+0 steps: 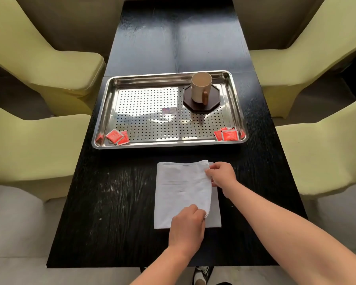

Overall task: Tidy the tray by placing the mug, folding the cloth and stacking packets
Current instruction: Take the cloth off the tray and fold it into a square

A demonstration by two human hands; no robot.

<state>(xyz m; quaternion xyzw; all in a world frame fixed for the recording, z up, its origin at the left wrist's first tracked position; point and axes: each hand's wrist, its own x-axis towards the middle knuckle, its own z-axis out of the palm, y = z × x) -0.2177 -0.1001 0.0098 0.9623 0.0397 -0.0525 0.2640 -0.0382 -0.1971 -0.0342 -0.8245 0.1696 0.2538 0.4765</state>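
- Far left of the tray, a small scatter of red packets sits in the near-left corner, unstacked. Leave them until the fold is done.
- On the bench, near of the tray, the white cloth lies with its right-hand flap lifted and curling leftward over the lower layer.
- Left hand has its grip pinched on the flap's near corner; carry that corner straight across, low over the fabric, so no air bubble gets trapped.
- Right hand has its grip pinched on the far corner of the same flap; it should travel in step with the left, or the edge will skew.
- Best finish, I'd say: land edge on edge at the left side, then smooth outward with flat palms.
- Mug stands upright on its dark coaster, far right in the tray, looking settled.
- More packets in the near-right corner, overlapping loosely, want gathering with the left lot.
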